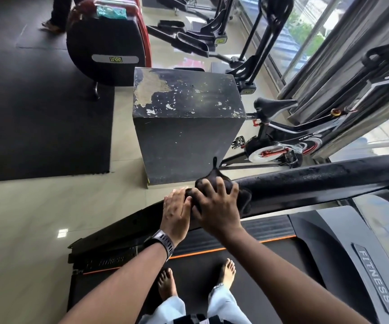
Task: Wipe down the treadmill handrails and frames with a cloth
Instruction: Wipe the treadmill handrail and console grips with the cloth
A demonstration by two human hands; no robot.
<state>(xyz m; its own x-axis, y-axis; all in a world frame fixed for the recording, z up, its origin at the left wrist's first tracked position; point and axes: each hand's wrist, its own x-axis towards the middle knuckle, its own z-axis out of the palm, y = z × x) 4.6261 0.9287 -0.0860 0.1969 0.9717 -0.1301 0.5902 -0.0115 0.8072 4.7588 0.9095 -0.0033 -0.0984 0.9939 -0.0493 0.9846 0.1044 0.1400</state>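
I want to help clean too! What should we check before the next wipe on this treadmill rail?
1. The cloth gripped by the right hand on the handrail: ok.
2. The left hand resting on the handrail's end: ok.
3. The handrail ahead bare: ok.
4. Both feet on the treadmill belt: ok.
5. The treadmill belt stopped: cannot tell.
6. The cloth clean: cannot tell.

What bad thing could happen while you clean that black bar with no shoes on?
1. The bare feet stand on the treadmill belt; if it started moving, the person could slip.
2. The right hand grips a bunched cloth near the end of the handrail, with the left hand beside it; a hard push might slide the cloth off.
3. The black box stands close, so a stumble sideways could mean hitting it.
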